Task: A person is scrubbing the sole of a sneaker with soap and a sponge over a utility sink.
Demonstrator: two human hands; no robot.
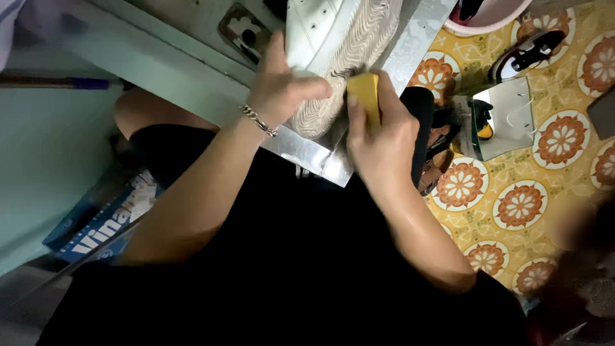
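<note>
From the head view, your left hand (282, 90) was closed around a white sneaker (333, 45), thumb and fingers wrapped over its near end, holding it tipped on its side so the pale, ribbed sole (346, 70) faced right. A silver chain bracelet (258, 120) sat on that wrist. Your right hand (381, 138) was just beside it, the fingers pinched shut on a small yellow sponge block (364, 93), which pressed against the sole near the heel end. The two hands were nearly touching.

The sneaker lay over a shiny, wet metal surface (307, 150) that ran from the far left to a near corner just under your wrists. A dark drain fitting (243, 32) showed in the metal to the left of the shoe.

To the right, the floor (519, 205) was tiled yellow with round orange flower patterns. On it stood a small metal box (503, 118), a black-and-white shoe (528, 51) farther off, and the rim of a pink basin (487, 25) at the far edge. On the near left, a blue printed carton (102, 221) lay beside your knee. Your black clothing filled the near part of the view.
</note>
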